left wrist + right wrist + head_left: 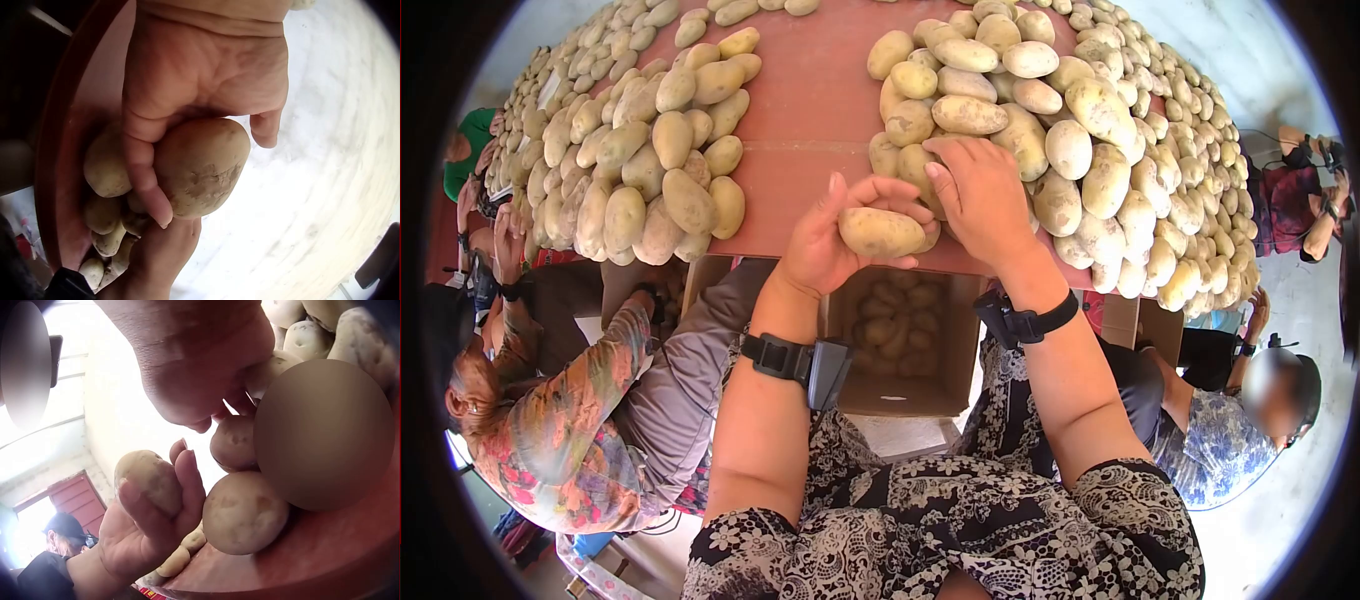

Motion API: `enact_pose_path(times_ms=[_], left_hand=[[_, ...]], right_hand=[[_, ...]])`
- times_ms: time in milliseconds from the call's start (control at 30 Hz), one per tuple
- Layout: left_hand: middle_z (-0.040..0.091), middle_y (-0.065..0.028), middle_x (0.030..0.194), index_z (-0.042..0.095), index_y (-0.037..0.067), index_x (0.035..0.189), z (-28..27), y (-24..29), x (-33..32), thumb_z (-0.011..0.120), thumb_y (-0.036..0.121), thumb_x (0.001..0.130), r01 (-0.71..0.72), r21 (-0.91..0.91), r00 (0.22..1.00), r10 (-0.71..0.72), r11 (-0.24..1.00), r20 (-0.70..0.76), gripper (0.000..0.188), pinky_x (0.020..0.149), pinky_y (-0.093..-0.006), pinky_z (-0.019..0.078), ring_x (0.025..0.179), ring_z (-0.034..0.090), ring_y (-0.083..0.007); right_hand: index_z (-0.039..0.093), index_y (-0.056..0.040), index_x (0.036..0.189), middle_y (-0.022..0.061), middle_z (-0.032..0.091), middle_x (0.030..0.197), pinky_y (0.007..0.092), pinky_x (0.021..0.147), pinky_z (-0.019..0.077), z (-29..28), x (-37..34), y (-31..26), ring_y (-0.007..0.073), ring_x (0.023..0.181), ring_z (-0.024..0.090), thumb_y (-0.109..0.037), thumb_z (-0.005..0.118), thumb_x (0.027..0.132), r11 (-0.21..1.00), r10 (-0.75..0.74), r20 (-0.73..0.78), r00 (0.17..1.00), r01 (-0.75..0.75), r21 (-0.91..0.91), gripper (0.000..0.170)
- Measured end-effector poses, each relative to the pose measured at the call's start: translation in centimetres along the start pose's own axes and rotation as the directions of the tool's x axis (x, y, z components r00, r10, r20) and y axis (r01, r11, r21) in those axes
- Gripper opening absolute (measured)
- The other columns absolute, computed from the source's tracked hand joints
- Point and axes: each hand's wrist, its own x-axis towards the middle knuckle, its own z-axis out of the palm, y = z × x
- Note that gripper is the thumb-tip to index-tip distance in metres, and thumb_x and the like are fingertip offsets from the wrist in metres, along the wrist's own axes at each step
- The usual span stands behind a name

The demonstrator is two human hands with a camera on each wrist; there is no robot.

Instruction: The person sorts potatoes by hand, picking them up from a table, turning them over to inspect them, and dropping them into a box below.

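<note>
My left hand holds a potato above the table's near edge, palm turned up and fingers curled round it. In the left wrist view this potato shows a rough, scarred patch of skin. My right hand reaches over the near left edge of the right potato pile. Its fingers lie at a potato there, and the right wrist view hides most of the fingertips, so I cannot tell whether they grip it. Another potato sits on the table near both hands.
The red table carries a second potato pile on the left. Below its near edge stands a cardboard box with potatoes inside. One person sits close on my left, another on my right.
</note>
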Motion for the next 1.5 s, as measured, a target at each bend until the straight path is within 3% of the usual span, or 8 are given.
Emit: enact_pose_path(times_ms=[233, 500, 700, 833, 1000, 1200, 1300, 1500], left_hand=[[0.066, -0.0181, 0.116, 0.066, -0.003, 0.111, -0.4, 0.0, -0.6, 0.047, 0.048, 0.101, 0.165, 0.179, 0.974, -0.189, 0.97, 0.126, 0.056, 0.084, -0.0395, 0.0581, 0.101, 0.067, -0.0244], [0.065, -0.0193, 0.123, 0.062, -0.005, 0.119, -0.6, -0.6, -1.0, 0.048, 0.044, 0.102, 0.385, 0.349, 0.905, -0.423, 0.854, 0.036, 0.053, 0.103, -0.0381, 0.0473, 0.116, 0.063, -0.0259], [0.066, -0.0208, 0.119, 0.056, -0.005, 0.127, -0.3, -0.2, -0.5, 0.046, 0.05, 0.102, 0.389, 0.29, 0.917, -0.397, 0.874, -0.034, 0.062, 0.096, -0.0428, 0.0533, 0.115, 0.065, -0.0295], [0.067, -0.022, 0.115, 0.053, -0.004, 0.131, -0.3, -0.2, -0.2, 0.042, 0.058, 0.101, 0.383, 0.248, 0.921, -0.388, 0.89, -0.03, 0.07, 0.088, -0.0429, 0.0579, 0.109, 0.067, -0.0324], [0.067, -0.0229, 0.115, 0.051, -0.003, 0.132, 0.0, -0.3, 0.0, 0.031, 0.068, 0.099, 0.36, 0.208, 0.932, -0.358, 0.909, -0.047, 0.081, 0.085, -0.0446, 0.0595, 0.107, 0.068, -0.0347], [0.066, -0.0246, 0.115, 0.049, -0.004, 0.135, -0.1, -0.3, 0.2, 0.023, 0.073, 0.097, 0.328, 0.17, 0.944, -0.328, 0.929, -0.028, 0.089, 0.084, -0.0459, 0.0604, 0.107, 0.068, -0.0371], [0.065, -0.0267, 0.117, 0.046, -0.004, 0.137, -0.1, -0.2, 0.1, 0.021, 0.077, 0.095, 0.311, 0.148, 0.95, -0.309, 0.939, -0.031, 0.095, 0.081, -0.0452, 0.0618, 0.107, 0.068, -0.0384], [0.062, -0.0267, 0.122, 0.04, -0.002, 0.144, -0.1, -0.1, 0.2, 0.018, 0.08, 0.092, 0.185, -0.042, 0.982, -0.183, 0.982, 0.049, 0.099, 0.075, -0.0415, 0.0645, 0.106, 0.068, -0.0373]], right_hand=[[0.062, -0.0058, 0.117, 0.0096, 0.064, 0.103, 0.0437, 0.097, 0.0397, -0.3, -0.1, -0.8, 0.028, 0.107, 0.057, -0.034, 0.075, 0.08, 0.995, -0.025, 0.044, 0.999, 0.029, -0.094, 0.049], [0.058, -0.0054, 0.122, 0.0105, 0.063, 0.107, 0.0449, 0.103, 0.037, 0.3, -0.1, -0.8, 0.0281, 0.11, 0.056, -0.029, 0.076, 0.077, 0.99, -0.002, 0.062, 0.998, 0.011, -0.144, 0.054], [0.055, -0.0004, 0.126, 0.0179, 0.063, 0.119, 0.0446, 0.099, 0.0439, 0.3, 0.0, 0.1, 0.0338, 0.112, 0.058, -0.021, 0.069, 0.083, 0.964, 0.117, -0.082, 0.99, -0.093, 0.25, 0.05], [0.051, 0.0012, 0.133, 0.0162, 0.06, 0.123, 0.0387, 0.096, 0.0473, -0.4, 0.4, 0.1, 0.0292, 0.114, 0.059, -0.019, 0.058, 0.094, 0.766, 0.209, -0.127, 0.97, -0.081, 0.637, 0.045], [0.044, 0.0009, 0.14, 0.0113, 0.055, 0.128, 0.0347, 0.1, 0.0454, -2.7, 0.6, -1.3, 0.0205, 0.118, 0.053, -0.019, 0.05, 0.1, 0.197, 0.314, 0.265, 0.912, -0.336, 0.921, 0.045], [0.042, -0.0014, 0.144, 0.0123, 0.052, 0.132, 0.0333, 0.1, 0.0447, -1.0, 0.3, 0.0, 0.0184, 0.119, 0.051, -0.02, 0.057, 0.098, 0.528, 0.162, 0.048, 0.986, -0.128, 0.84, 0.051], [0.041, -0.002, 0.144, 0.0127, 0.052, 0.133, 0.0347, 0.1, 0.0447, -1.6, 0.0, -1.0, 0.0199, 0.117, 0.053, -0.017, 0.063, 0.094, 0.482, 0.143, 0.139, 0.98, -0.192, 0.855, 0.057], [0.05, -0.0012, 0.137, 0.0131, 0.061, 0.122, 0.0363, 0.099, 0.0458, -1.0, -0.1, -1.5, 0.0218, 0.112, 0.058, -0.014, 0.067, 0.09, 0.631, -0.045, 0.1, 0.994, -0.049, 0.774, 0.052]])
